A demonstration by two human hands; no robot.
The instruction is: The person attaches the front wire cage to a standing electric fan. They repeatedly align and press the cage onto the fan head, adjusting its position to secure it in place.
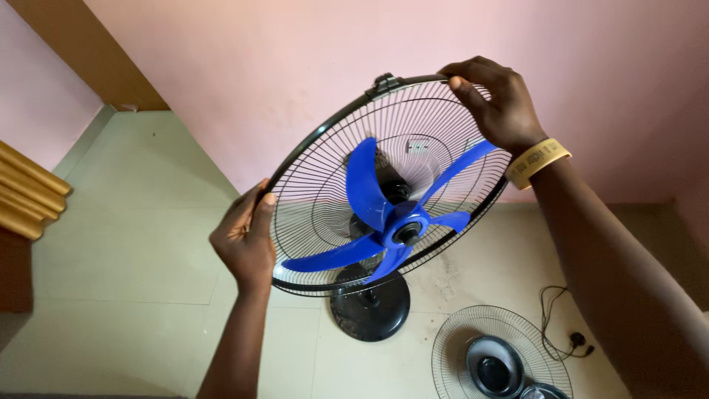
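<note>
A standing fan's head fills the middle: a black wire rear guard (317, 185) with blue blades (384, 214) mounted on the hub, tilted up towards me. My left hand (246, 238) grips the guard's black rim at its lower left. At the upper right my right hand (496, 103), with a yellow wristband, holds the rim near a small clip at the top. The fan's round black base (369, 307) stands on the floor below.
A loose wire front guard (502, 355) with a dark round centre lies on the tiled floor at lower right, beside a black cord and plug (569, 336). A pink wall is close behind. Yellow wooden slats (26, 192) are at the left.
</note>
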